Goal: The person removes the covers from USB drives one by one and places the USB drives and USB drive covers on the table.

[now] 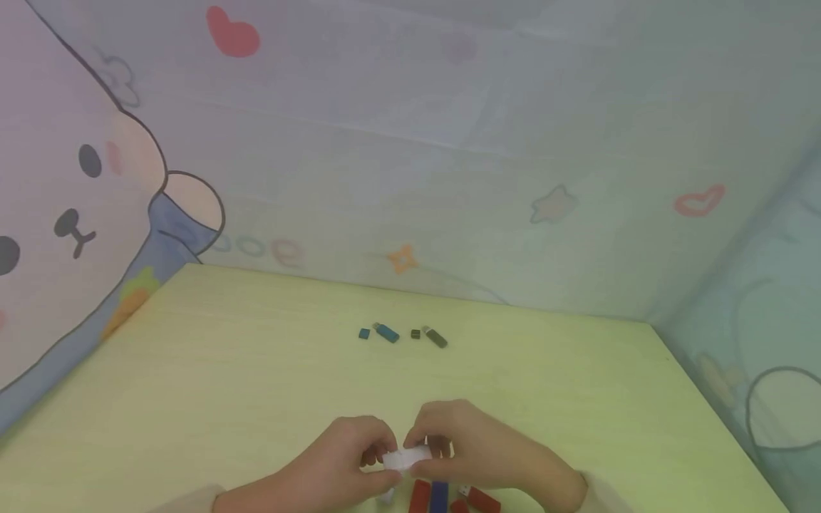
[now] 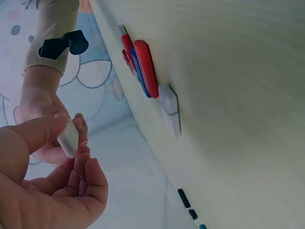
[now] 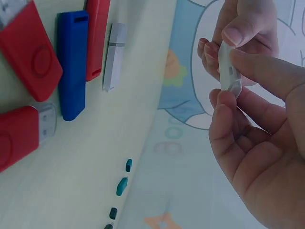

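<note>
Low in the head view, a white USB flash drive point(image 1: 407, 458) is held up between both hands, above the near part of the table. My left hand point(image 1: 343, 459) pinches its left end with thumb and fingers. At the other end my right hand point(image 1: 471, 445) grips it between thumb and fingertips. The right wrist view shows the white drive point(image 3: 228, 67) edge-on, a thumb from each hand against it. Below the hands lie another white drive point(image 2: 169, 109), a long red drive point(image 1: 420, 496) and a blue drive point(image 3: 73, 67).
Right of the blue drive lies a red flash drive point(image 1: 482, 500), its metal plug showing, with a small red piece point(image 1: 459, 506) beside it. Farther back are a teal drive point(image 1: 388, 333) with its cap point(image 1: 364, 333) and a dark drive point(image 1: 435, 337) with its cap point(image 1: 415, 334).
</note>
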The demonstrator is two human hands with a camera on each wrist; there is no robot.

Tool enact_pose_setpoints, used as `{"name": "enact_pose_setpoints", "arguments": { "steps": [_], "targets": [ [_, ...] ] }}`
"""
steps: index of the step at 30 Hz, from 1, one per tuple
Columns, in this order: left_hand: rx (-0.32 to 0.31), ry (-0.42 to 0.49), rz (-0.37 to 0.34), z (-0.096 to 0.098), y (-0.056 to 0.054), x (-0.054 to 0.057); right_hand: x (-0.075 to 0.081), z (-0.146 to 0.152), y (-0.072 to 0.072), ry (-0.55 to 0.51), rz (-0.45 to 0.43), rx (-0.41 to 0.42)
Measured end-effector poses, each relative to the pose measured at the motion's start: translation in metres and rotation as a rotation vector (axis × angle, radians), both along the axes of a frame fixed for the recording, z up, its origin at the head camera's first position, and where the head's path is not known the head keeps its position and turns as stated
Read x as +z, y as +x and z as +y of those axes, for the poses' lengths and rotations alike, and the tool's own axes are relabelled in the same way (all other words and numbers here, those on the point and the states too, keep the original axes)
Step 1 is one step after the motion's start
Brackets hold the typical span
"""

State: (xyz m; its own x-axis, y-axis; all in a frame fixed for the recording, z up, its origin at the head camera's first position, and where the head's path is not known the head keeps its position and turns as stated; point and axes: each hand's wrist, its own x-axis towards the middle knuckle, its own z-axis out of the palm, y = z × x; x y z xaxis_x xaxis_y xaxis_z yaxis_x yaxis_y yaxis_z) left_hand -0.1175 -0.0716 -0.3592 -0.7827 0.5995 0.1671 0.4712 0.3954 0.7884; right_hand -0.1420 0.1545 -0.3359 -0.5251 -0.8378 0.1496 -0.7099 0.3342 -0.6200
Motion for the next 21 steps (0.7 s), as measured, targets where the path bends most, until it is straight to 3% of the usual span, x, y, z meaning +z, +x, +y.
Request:
{"name": "enact_pose_setpoints", "arguments": {
  "steps": [5,14,21],
  "targets": [
    [-0.037,-0.002,-0.002,0.005,0.001,-0.005,-0.004,0.003,0.01,0.007,-0.003,-0.032],
    [-0.116,0.048,-0.029,0.011,0.003,-0.012,-0.013,0.008,0.026,0.021,-0.131,-0.18],
    [-0.152,0.04,0.063,0.016,0.003,-0.012,-0.019,0.015,0.028,-0.02,-0.172,-0.193]
  ]
}}
